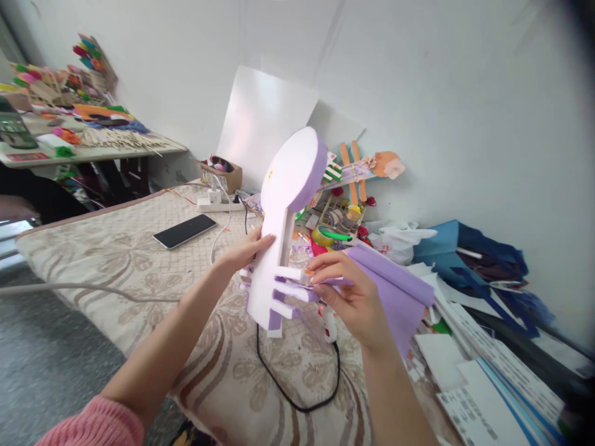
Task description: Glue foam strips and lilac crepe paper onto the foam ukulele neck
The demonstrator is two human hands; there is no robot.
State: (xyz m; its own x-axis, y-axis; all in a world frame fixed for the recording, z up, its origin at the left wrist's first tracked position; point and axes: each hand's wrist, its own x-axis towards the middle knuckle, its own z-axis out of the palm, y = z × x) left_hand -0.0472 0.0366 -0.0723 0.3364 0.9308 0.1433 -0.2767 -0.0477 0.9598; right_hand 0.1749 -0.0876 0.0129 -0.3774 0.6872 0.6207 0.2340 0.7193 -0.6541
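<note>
A white foam-board cutout (289, 170) with a round head, a straight shaft and several short prongs is held up tilted above the table. Purple paper covers its head's edge and parts of the prong edges. My left hand (253, 246) grips the shaft from the left, thumb on the white face. At the prongs on the right, my right hand (351, 291) pinches a thin purple strip (341, 282) between thumb and fingers, which partly hide it. Behind and below that hand lies a glue gun (329, 325) with a red light and a black cord.
A purple sheet (385, 291) lies right of my right hand, near a green-handled tool (337, 236) and tape roll. At left are a black phone (185, 231) and power strip (220, 204). White boards (483, 402) and a blue bag (458, 248) crowd the right.
</note>
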